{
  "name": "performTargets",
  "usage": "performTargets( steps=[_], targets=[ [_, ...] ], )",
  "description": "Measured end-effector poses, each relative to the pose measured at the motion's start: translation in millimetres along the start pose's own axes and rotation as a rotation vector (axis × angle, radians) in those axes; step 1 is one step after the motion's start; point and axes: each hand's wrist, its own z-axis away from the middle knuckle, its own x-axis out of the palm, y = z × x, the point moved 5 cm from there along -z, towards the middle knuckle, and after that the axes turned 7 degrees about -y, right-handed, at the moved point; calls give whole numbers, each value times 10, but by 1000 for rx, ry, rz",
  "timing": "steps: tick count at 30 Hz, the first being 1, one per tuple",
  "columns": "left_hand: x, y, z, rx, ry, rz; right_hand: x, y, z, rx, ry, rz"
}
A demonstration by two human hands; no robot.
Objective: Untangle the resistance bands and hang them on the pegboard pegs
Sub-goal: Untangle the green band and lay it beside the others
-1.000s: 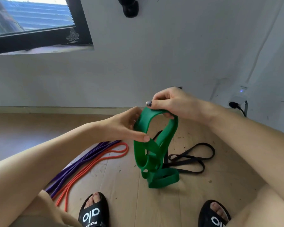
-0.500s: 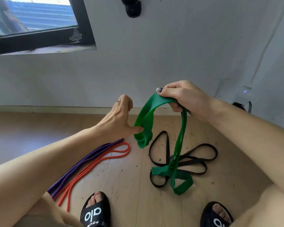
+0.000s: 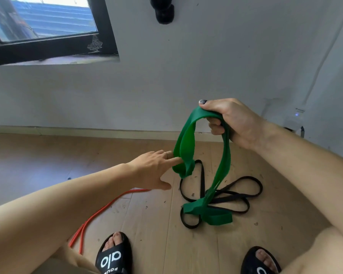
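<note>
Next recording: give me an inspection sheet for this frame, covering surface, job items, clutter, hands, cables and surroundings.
Surface: wooden floor, speckled with small dark bits.
Job's things: green resistance band held up, lower end knotted, resting on the black band; orange band on the floor. No pegboard in view.
Clutter: nothing seen.
Hands: right hand grips the green band's top; left hand open, a finger touching its hanging fold.
Cables: one running down the wall at far right.
Surroundings: white wall, window, black slides.
</note>
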Motion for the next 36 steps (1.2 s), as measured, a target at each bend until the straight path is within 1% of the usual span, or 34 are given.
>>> performTargets(
  steps=[1,3,7,10,12,14,16,17,18,19,20,21,23,25,28,30,32,34,36],
  targets=[
    [24,0,-7,-15,-11,-60,9,2,0,-1,-2,-1],
    [31,19,-10,-46,10,-108,10,3,0,-4,3,-5],
    [20,127,-38,-140,59,-39,-18,11,7,-4,31,-72],
    [4,188,-26,-114,121,211,-74,71,-7,9,76,-92],
    [-27,144,5,-100,136,386,-194,142,-8,46,162,0],
    [-68,-40,44,-201,170,587,-378,238,28,112,283,109],
    [-179,-312,137,-397,315,909,-560,354,84,192,369,151],
    [-234,-438,180,-471,412,1084,-609,402,103,230,365,176],
    [-301,-517,217,-496,495,1223,-621,438,109,261,332,211],
    [-360,-552,240,-481,535,1317,-608,458,105,284,293,246],
    [-408,-545,262,-446,536,1362,-589,464,94,297,265,272],
    [-435,-528,294,-409,524,1357,-577,458,82,301,256,284],
    [-452,-515,371,-361,500,1238,-581,441,76,301,270,285],
    [-464,-597,440,-344,472,1026,-612,452,98,314,287,302],
    [-461,-699,512,-344,335,638,-650,492,130,340,305,327],
    [-417,-650,530,-262,248,444,-666,502,126,344,321,318],
    [-367,-588,534,-159,221,268,-664,500,110,342,328,305],
    [-393,-575,531,-135,244,185,-653,499,94,336,330,302],
    [-468,-587,530,-205,258,183,-663,505,85,323,338,296]
  ],
)
